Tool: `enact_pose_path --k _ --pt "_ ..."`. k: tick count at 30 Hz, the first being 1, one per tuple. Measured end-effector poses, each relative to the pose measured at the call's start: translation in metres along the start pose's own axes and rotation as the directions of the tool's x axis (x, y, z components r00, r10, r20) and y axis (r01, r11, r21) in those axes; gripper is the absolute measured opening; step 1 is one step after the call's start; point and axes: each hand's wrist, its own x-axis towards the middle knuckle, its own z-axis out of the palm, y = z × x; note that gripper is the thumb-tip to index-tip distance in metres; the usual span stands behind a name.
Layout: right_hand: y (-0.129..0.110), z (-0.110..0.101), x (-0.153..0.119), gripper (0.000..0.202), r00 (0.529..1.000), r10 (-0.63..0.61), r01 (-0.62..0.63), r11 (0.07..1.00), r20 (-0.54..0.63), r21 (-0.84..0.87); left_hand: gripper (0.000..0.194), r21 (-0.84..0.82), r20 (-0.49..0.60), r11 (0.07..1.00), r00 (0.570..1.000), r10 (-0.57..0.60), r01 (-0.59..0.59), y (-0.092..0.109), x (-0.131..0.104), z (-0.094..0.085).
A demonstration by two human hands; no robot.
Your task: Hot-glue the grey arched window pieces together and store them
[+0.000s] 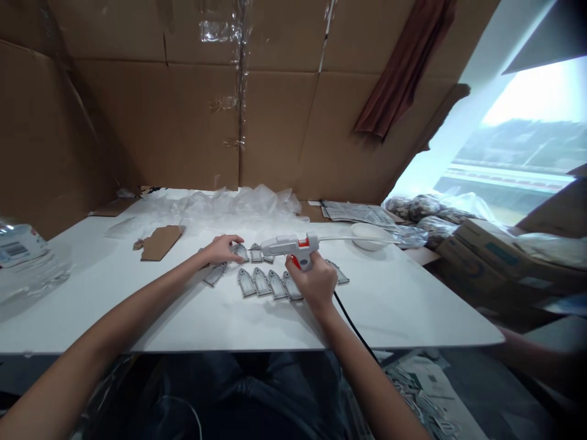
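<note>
My right hand [316, 281] is wrapped round the handle of a white hot glue gun [287, 245] with a red trigger. A long glue stick [358, 238] sticks out of its back, and the nozzle points left. My left hand [223, 249] pinches a small grey arch-shaped piece [239, 251] just left of the nozzle. Beside it lies another such piece [255, 252]. Nearer me, several grey pieces [261, 282] form a row on the white table [192, 324]. One more piece [215, 274] lies below my left hand, and another [339, 272] is right of my right hand.
Cardboard walls [183, 116] stand behind the table. Clear plastic bags [247, 205] lie along the back, with a torn cardboard scrap [161, 242] at left. A white bowl [370, 236] stands back right. A black cord [353, 324] runs off the front edge. Boxes [495, 250] are stacked at right.
</note>
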Motion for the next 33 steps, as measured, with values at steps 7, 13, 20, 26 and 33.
enact_pose_path --k 7,13,20,26,33 --pt "0.002 0.002 -0.001 0.039 1.0 -0.011 0.011 1.0 0.003 -0.012 0.073 -0.015 -0.003 0.999 0.999 0.049 -0.049 -0.004 -0.001 0.004" --pt "0.002 0.002 -0.001 0.039 0.999 -0.029 0.029 0.999 -0.021 -0.021 0.087 -0.152 -0.119 0.984 0.99 0.071 -0.089 0.008 -0.022 -0.006" --pt "-0.001 0.003 -0.003 0.041 0.999 -0.046 0.047 0.998 0.02 -0.03 0.095 -0.205 -0.097 0.972 0.99 0.098 -0.116 0.037 -0.08 -0.016" --pt "0.0 0.01 -0.01 0.036 0.986 -0.164 0.166 0.982 0.03 -0.087 0.096 -0.218 -0.144 0.961 0.979 0.143 -0.172 0.038 -0.099 -0.004" --pt "-0.002 0.013 -0.011 0.037 0.967 -0.25 0.253 0.962 0.036 -0.106 0.098 -0.222 -0.142 0.957 0.977 0.156 -0.185 0.039 -0.103 -0.004"
